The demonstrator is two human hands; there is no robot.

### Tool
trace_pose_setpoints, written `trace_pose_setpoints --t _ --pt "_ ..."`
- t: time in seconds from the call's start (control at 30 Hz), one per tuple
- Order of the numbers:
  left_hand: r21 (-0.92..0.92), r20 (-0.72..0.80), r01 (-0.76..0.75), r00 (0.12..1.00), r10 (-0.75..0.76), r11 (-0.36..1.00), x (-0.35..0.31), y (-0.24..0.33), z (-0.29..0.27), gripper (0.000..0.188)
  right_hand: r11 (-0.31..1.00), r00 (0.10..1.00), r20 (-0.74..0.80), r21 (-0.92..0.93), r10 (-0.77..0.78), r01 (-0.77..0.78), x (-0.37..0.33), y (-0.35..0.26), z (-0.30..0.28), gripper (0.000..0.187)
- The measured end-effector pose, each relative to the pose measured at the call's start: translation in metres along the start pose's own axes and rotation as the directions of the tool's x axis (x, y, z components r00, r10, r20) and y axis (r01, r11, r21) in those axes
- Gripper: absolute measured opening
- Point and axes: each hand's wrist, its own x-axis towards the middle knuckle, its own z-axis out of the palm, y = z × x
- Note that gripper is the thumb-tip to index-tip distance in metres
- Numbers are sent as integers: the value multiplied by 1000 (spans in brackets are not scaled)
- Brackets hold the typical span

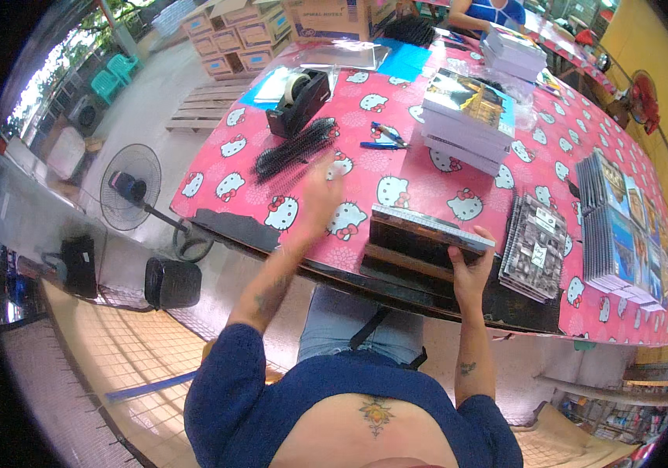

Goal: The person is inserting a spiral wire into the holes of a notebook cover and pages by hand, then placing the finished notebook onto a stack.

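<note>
Book (416, 235), dark-faced and rectangular, is clamped in right hand (470, 267) at pink-covered table's (419, 178) near edge, blurred left hand (321, 199) apart, grip unclear.

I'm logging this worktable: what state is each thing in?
Left hand, blurred; grip unclear
Right hand, gripping
Dark book, held on edge
Black coils, heaped loose
Tape dispenser, loaded
Thick books, stacked
Grey notebooks, stacked
Colourful notebooks, stacked
Cartons, stacked
Standing fan, spin unclear
</note>
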Motion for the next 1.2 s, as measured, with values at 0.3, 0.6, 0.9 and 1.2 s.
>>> trace_pose_setpoints --t 0.3,0.6,0.9,1.2 --pt "409 -50 -201 969 241 890 46 -32 -18 28 835 851 -217 -415 -478 362 16 -51 15 59" --pt "-220 110 -102 985 129 970 -12 105 -54 18 563 808 487 -585 -331 584 43 -89 100 20" --pt "-128 28 -156 987 160 979 -29 108 -54 16 580 811 474 -572 -342 580 49 -87 105 13" --pt "-118 238 7 971 21 993 -13 113 -63 18 572 807 485 -576 -337 584 47 -91 104 13"
